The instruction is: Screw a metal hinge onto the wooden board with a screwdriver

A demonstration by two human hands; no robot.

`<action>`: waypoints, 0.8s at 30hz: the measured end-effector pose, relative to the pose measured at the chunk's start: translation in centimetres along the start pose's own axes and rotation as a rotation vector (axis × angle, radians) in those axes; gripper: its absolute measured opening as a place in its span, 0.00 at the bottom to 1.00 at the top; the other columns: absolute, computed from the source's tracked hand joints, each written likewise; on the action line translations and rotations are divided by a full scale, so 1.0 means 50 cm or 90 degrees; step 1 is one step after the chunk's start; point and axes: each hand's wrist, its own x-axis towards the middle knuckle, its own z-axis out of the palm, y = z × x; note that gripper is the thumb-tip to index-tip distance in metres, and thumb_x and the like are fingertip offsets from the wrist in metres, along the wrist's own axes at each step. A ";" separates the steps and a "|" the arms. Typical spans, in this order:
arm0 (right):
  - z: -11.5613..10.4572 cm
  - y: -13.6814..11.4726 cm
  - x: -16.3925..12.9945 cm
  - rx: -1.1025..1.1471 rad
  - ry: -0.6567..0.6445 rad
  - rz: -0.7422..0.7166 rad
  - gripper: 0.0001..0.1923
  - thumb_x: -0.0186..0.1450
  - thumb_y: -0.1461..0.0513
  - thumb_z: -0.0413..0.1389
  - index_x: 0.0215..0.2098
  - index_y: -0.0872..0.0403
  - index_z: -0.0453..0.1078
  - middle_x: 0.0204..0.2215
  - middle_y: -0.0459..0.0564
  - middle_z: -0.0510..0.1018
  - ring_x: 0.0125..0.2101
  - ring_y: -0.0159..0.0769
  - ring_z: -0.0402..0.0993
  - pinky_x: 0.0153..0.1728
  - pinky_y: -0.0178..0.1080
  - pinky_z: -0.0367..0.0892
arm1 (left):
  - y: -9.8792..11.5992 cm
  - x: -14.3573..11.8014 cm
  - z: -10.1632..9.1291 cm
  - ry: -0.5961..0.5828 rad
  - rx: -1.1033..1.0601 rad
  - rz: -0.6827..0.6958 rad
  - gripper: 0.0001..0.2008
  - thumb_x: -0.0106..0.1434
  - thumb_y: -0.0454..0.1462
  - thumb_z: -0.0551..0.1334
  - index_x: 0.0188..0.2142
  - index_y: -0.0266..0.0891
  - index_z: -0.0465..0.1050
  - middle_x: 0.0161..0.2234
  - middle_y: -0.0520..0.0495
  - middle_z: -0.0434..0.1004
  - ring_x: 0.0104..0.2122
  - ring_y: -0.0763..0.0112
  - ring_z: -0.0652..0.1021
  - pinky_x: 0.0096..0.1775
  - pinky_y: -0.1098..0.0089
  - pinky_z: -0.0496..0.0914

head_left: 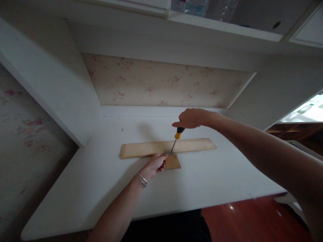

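Observation:
My right hand (192, 117) is closed around the black and yellow handle of a screwdriver (177, 135). The screwdriver leans slightly, its shaft pointing down with the tip at a metal hinge (169, 152). This hinge lies where a long wooden plank (142, 148) meets a small wooden board (174, 162). At the left edge of the small board, my left hand (155, 163) is closed on it, thumb beside the hinge. Whether a screw sits under the tip is too small to see.
Both wood pieces lie on a white desk (101, 188). A small screw (122, 129) stands on it at the back left. White side panels (58, 74) flank the desk, and a shelf (227, 28) with clear plastic items hangs overhead. The desk's front edge runs near my body.

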 end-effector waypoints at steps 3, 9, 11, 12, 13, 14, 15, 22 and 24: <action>-0.006 0.000 -0.008 -0.001 0.042 -0.092 0.25 0.60 0.44 0.48 0.38 0.55 0.73 0.33 0.56 0.78 0.31 0.41 0.72 0.27 0.38 0.58 | 0.000 0.000 0.000 0.002 0.009 -0.008 0.11 0.63 0.42 0.55 0.31 0.37 0.64 0.15 0.57 0.61 0.14 0.82 0.61 0.18 0.77 0.51; -0.013 -0.008 -0.013 0.059 -0.008 -0.084 0.30 0.60 0.40 0.44 0.41 0.54 0.71 0.30 0.54 0.77 0.27 0.38 0.71 0.26 0.37 0.57 | 0.004 -0.004 0.002 0.005 0.017 -0.012 0.10 0.63 0.41 0.54 0.29 0.37 0.63 0.15 0.57 0.61 0.14 0.82 0.61 0.18 0.76 0.50; -0.013 -0.011 -0.013 0.031 0.004 -0.026 0.30 0.62 0.41 0.42 0.38 0.55 0.72 0.28 0.56 0.77 0.27 0.39 0.71 0.26 0.39 0.57 | 0.004 -0.005 0.002 0.006 0.014 -0.021 0.11 0.63 0.42 0.55 0.29 0.37 0.63 0.15 0.57 0.61 0.14 0.82 0.61 0.19 0.76 0.51; -0.014 -0.011 -0.014 0.026 0.010 -0.029 0.27 0.62 0.43 0.44 0.39 0.55 0.72 0.29 0.56 0.77 0.27 0.40 0.72 0.26 0.39 0.57 | 0.004 -0.004 0.001 0.005 0.010 -0.023 0.11 0.63 0.42 0.55 0.29 0.37 0.63 0.15 0.57 0.61 0.14 0.82 0.61 0.19 0.77 0.51; -0.015 -0.011 -0.015 0.030 0.013 -0.054 0.24 0.61 0.45 0.47 0.41 0.54 0.71 0.30 0.55 0.77 0.28 0.39 0.72 0.27 0.38 0.57 | 0.003 -0.003 0.001 0.004 0.005 -0.024 0.11 0.62 0.43 0.56 0.30 0.37 0.64 0.15 0.57 0.61 0.14 0.82 0.61 0.19 0.77 0.51; -0.016 -0.011 -0.017 0.046 0.005 -0.086 0.22 0.59 0.47 0.51 0.43 0.52 0.70 0.31 0.53 0.78 0.28 0.38 0.72 0.27 0.38 0.58 | 0.001 -0.002 0.000 0.003 0.001 -0.024 0.11 0.62 0.43 0.56 0.30 0.37 0.64 0.15 0.57 0.61 0.14 0.82 0.61 0.19 0.77 0.51; -0.018 -0.011 -0.019 0.070 -0.016 -0.115 0.23 0.58 0.47 0.53 0.46 0.50 0.68 0.31 0.51 0.78 0.27 0.37 0.72 0.28 0.37 0.58 | 0.000 0.000 0.000 0.001 -0.001 -0.022 0.11 0.62 0.43 0.56 0.31 0.37 0.65 0.15 0.57 0.61 0.14 0.82 0.61 0.19 0.76 0.51; -0.024 -0.020 -0.022 0.030 -0.003 -0.008 0.28 0.62 0.43 0.43 0.34 0.55 0.72 0.25 0.56 0.77 0.25 0.41 0.72 0.27 0.41 0.58 | -0.002 0.002 0.000 0.007 0.000 -0.016 0.12 0.61 0.44 0.57 0.31 0.36 0.65 0.15 0.58 0.60 0.14 0.81 0.62 0.19 0.76 0.50; -0.024 -0.019 -0.021 0.035 0.021 -0.074 0.21 0.60 0.47 0.49 0.40 0.52 0.72 0.31 0.54 0.78 0.29 0.40 0.73 0.29 0.39 0.59 | -0.002 0.002 0.000 0.003 0.005 -0.022 0.13 0.62 0.45 0.57 0.31 0.36 0.65 0.15 0.57 0.61 0.14 0.81 0.61 0.19 0.76 0.51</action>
